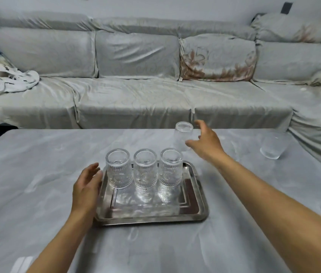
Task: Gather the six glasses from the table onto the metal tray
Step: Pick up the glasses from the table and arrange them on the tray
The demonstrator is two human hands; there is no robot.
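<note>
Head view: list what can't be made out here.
- Sixth glass: only five show; none visible elsewhere.
- Glass by right hand: glass motion-blurred, contact unclear.
- Far-right glass: blurred, pattern unreadable.
- Tray left rim: covered by left hand.

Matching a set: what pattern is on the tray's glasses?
Clear glass with embossed ribbed relief, seen in the head view.

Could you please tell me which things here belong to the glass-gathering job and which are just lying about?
Job: tray; three glasses on it; glass by right hand; far-right glass; right hand; left hand.
Lying about: sofa; crumpled cloth; floral cushion.
</note>
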